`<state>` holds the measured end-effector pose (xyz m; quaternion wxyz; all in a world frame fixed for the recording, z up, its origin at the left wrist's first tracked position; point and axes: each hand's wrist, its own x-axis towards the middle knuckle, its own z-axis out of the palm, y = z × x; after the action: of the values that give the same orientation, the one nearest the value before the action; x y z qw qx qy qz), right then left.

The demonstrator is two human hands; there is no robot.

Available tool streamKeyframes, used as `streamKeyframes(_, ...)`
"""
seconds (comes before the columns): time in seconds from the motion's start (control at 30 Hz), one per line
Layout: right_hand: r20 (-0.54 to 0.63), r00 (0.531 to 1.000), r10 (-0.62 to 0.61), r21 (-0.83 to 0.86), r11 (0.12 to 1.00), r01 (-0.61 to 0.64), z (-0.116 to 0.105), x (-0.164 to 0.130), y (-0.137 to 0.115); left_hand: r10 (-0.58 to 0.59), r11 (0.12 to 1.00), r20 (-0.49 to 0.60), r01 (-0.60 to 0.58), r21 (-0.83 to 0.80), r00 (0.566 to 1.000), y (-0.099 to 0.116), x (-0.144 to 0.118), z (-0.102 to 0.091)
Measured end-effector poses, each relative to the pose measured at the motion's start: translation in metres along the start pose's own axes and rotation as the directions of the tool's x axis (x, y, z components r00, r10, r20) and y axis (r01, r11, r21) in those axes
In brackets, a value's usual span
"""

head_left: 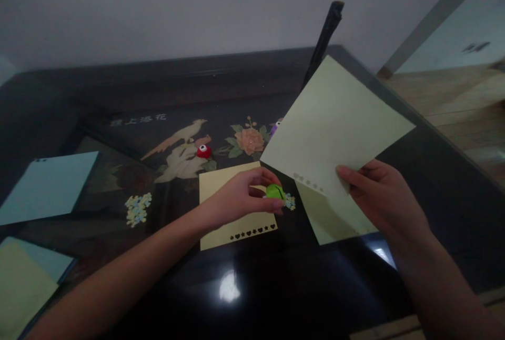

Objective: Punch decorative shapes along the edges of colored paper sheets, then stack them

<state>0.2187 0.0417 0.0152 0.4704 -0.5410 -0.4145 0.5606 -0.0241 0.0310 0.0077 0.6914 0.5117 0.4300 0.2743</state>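
I am pinching one green punch (275,191) in my left hand (240,198), fingers closed around it, above one yellow sheet (221,185) with a punched row, lying on the desk (276,287). My right hand (381,198) is gripping one pale green sheet (335,124), raised and tilted. One red punch (204,151) and three more sheets are lying at left.

This looks like a room in a home used for paper crafts. A glossy black lacquered desk (252,298) carries an inlaid picture of birds and flowers (189,145) with Chinese characters. Coloured paper sheets (47,185) and small craft punches (204,151) lie on it, beside a plain wall (177,8) and wooden floor (461,98).
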Motion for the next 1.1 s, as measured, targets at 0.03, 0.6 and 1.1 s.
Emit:
streamKeyframes(0.03,0.010,1.000,0.006,-0.001,1.000,-0.006,0.000,0.000,0.001,-0.018,0.999,-0.007,0.017,-0.047,1.000,-0.002,0.000,0.003)
streamKeyframes(0.6,-0.026,0.999,-0.024,-0.081,0.996,0.022,0.000,0.005,0.015,-0.093,0.934,0.000,0.088,-0.347,0.996,-0.010,-0.001,0.008)
streamKeyframes(1.1,-0.111,0.920,-0.377,-0.544,0.797,0.261,-0.004,0.000,0.014,-0.118,0.930,-0.072,0.085,-0.358,0.990,-0.010,-0.001,0.008)
